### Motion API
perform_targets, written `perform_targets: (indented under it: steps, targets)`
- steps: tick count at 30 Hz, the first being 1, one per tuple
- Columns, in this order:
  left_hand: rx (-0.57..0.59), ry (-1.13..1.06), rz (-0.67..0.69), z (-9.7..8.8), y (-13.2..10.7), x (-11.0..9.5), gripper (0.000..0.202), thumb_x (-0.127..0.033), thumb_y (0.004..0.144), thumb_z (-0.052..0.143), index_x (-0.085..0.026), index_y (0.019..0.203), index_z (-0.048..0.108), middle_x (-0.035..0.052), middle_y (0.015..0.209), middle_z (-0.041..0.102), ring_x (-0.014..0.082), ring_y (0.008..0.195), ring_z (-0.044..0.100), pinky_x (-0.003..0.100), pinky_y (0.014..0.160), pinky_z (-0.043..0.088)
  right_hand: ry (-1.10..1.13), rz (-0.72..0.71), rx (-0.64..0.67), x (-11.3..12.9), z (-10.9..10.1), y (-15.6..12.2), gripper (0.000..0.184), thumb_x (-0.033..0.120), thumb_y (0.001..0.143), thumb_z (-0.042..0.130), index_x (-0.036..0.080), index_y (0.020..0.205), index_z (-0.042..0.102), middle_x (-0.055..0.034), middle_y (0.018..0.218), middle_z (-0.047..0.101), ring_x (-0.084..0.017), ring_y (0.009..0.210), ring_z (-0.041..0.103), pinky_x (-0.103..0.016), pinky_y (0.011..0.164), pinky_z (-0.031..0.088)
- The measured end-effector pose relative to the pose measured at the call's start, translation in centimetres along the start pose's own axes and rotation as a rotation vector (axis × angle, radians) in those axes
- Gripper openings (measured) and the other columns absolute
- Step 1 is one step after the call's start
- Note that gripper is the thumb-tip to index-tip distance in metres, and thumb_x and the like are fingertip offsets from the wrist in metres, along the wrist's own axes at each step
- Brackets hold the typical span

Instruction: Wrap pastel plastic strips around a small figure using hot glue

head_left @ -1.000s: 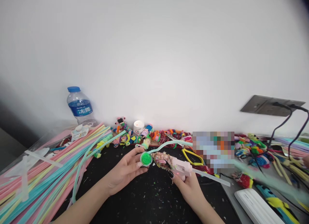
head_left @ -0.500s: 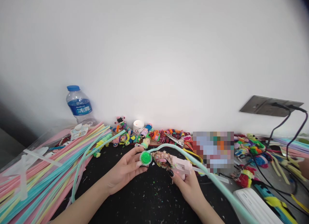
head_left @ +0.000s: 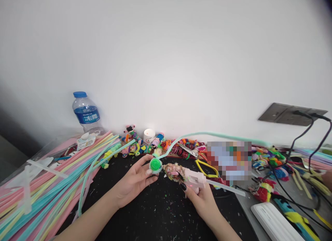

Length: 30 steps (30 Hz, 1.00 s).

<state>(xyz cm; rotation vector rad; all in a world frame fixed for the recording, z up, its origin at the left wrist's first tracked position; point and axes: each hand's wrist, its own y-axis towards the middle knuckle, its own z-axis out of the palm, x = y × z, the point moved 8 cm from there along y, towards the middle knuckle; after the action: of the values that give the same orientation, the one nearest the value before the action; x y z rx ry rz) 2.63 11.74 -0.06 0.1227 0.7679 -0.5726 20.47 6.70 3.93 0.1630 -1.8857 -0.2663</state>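
Between the thumb and fingers of my left hand (head_left: 137, 180) is a small round piece (head_left: 155, 164), bright green in the middle with a pale mint rim. A long mint pipe cleaner (head_left: 204, 133) runs from it in an arc to the right. My right hand (head_left: 201, 199) is wrapped round a pale pink glue gun (head_left: 194, 178), a translucent glue stick (head_left: 228, 188) jutting from its back. Brownish fuzz and stuck fibres coat the gun's front, and its nozzle points at the rim of the round piece, close beside it; whether they touch I cannot tell.
Bundled pipe cleaners (head_left: 52, 196) cover the left side, near a water bottle (head_left: 86, 113). Small fuzzy figures, a paper cup (head_left: 149, 135) and scissors (head_left: 187, 150) line the wall. At right lie a white power bank (head_left: 275, 222) and black cables (head_left: 290, 154). Scraps dot the black mat (head_left: 160, 216).
The mint pipe cleaner has swung away from me, from across my right forearm to an arc near the wall. The round piece has shifted slightly left and up; the glue gun stays nearly still.
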Motion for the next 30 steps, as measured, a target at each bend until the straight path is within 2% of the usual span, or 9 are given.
perform_targets:
  steps: [3,8,11,19,24,30]
  targets:
    - [-0.008,-0.003,0.004,0.0,0.0,0.0,0.033,-0.009,0.078,0.063,-0.026,0.106,0.058,0.0013,0.101,0.063,0.0129,0.089,0.061,0.030,0.086,0.046,0.002,-0.006,0.014,0.1,0.1,0.0,0.031,0.047,0.079,0.057,0.017,0.077,0.065,-0.0072,0.067,0.067,-0.026,0.076,0.065,-0.038,0.074,0.053]
    - [-0.015,0.002,0.008,-0.1,0.0,0.0,0.034,-0.009,0.078,0.063,-0.026,0.108,0.058,0.0018,0.102,0.063,0.0141,0.091,0.061,0.031,0.088,0.045,-0.017,-0.019,0.036,0.2,0.2,-0.1,0.038,0.046,0.080,0.056,0.016,0.098,0.067,-0.0131,0.095,0.070,-0.028,0.090,0.065,-0.041,0.082,0.051]
    - [-0.020,0.001,0.017,-0.1,0.0,0.0,0.033,-0.009,0.079,0.062,-0.026,0.107,0.058,0.0010,0.101,0.064,0.0127,0.090,0.061,0.031,0.089,0.045,-0.027,-0.029,0.054,0.4,0.3,-0.1,0.038,0.045,0.080,0.057,0.016,0.102,0.067,-0.0138,0.100,0.070,-0.029,0.092,0.065,-0.042,0.083,0.051]
    - [-0.023,-0.012,-0.001,-0.2,0.0,0.3,0.036,-0.010,0.078,0.064,-0.026,0.110,0.057,0.0023,0.101,0.064,0.0137,0.088,0.062,0.031,0.087,0.046,-0.004,-0.018,0.023,0.0,0.2,-0.1,0.037,0.049,0.079,0.057,0.016,0.095,0.068,-0.0129,0.093,0.071,-0.029,0.090,0.065,-0.041,0.081,0.052]
    - [-0.028,-0.024,-0.004,-0.1,-0.1,0.2,0.035,-0.010,0.078,0.064,-0.026,0.108,0.058,0.0017,0.097,0.064,0.0133,0.087,0.062,0.030,0.085,0.046,-0.044,-0.010,-0.034,-0.5,-0.3,-0.1,0.032,0.043,0.078,0.059,0.015,0.093,0.065,-0.0114,0.088,0.070,-0.027,0.083,0.066,-0.039,0.077,0.053]
    - [-0.012,-0.025,-0.017,-0.1,0.0,0.4,0.037,-0.010,0.077,0.065,-0.026,0.110,0.057,0.0020,0.096,0.065,0.0138,0.085,0.063,0.030,0.084,0.047,-0.043,0.012,-0.059,-1.0,-0.6,-0.1,0.031,0.043,0.078,0.059,0.015,0.090,0.063,-0.0076,0.075,0.068,-0.024,0.071,0.064,-0.036,0.067,0.054]
